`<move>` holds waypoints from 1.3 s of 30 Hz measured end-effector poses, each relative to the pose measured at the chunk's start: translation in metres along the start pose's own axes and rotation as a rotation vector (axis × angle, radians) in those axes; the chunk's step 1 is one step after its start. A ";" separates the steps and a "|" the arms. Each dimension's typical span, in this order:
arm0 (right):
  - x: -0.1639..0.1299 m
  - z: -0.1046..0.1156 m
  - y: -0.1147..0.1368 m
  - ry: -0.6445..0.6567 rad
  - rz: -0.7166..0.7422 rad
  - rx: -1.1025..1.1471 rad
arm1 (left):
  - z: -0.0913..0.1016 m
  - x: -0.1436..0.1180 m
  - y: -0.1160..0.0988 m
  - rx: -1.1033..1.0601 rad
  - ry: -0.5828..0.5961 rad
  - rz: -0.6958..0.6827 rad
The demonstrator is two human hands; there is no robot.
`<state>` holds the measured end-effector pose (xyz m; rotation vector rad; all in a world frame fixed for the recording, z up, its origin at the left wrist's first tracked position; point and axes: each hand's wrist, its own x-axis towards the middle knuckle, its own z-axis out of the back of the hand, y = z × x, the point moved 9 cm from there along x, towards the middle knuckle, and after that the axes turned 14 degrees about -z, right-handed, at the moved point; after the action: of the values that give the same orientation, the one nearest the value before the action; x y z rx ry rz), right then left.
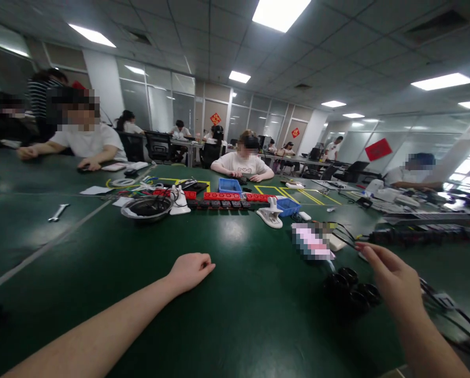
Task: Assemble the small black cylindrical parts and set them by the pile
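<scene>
I've got left hand (pixel 190 270) fisted empty on table (pixel 101 273), right hand (pixel 392 283) pinching black cable (pixel 347 233); a tug likely topples black rings (pixel 351 291).

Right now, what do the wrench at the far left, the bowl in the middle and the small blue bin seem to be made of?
The wrench looks like bare metal: silvery with a dull shine. The bowl has a bright reflective rim around a dark inside, probably steel, though a liner cannot be ruled out. The blue bin looks like moulded plastic: uniform saturated colour, matte walls.
</scene>
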<state>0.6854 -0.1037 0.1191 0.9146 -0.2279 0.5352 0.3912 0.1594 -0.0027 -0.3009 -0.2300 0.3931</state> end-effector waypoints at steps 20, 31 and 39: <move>-0.184 -0.170 0.097 1.114 0.385 -0.028 | 0.125 -0.333 0.146 0.294 -0.453 1.001; -0.176 -0.162 0.095 1.089 0.332 -0.008 | 0.093 -0.321 0.188 -0.049 -0.307 0.964; -0.182 -0.159 0.098 1.153 0.368 0.009 | 0.084 -0.264 0.182 -0.126 -0.319 0.818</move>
<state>0.4736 0.0099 0.0178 0.4529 0.6652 1.3144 0.0691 0.2326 -0.0269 -0.4521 -0.4433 1.2433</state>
